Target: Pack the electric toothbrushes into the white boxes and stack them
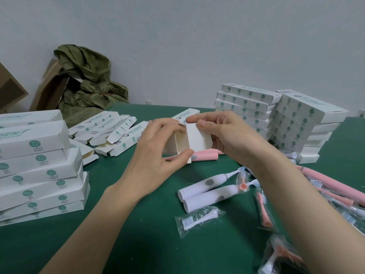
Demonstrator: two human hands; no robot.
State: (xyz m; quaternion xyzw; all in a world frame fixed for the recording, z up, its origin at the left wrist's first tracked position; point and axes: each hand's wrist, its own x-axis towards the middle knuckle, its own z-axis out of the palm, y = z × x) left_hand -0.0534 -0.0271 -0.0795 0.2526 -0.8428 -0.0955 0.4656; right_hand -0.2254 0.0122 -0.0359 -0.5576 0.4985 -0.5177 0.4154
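1. Green table [138, 224], beneath the open white box [197, 138]
2. Left stack [39, 165] and right stack [276, 119] flank that box
3. Left hand [158, 153] grips the box body; right hand [229, 135] pinches its end flap
4. Two white toothbrushes [205, 191] lie nearer the viewer than the box

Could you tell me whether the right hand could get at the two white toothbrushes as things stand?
Probably yes, once freed: the right hand is pinching the flap of the box, but the white toothbrushes lie uncovered on the table close by, nearer the person, with nothing between.
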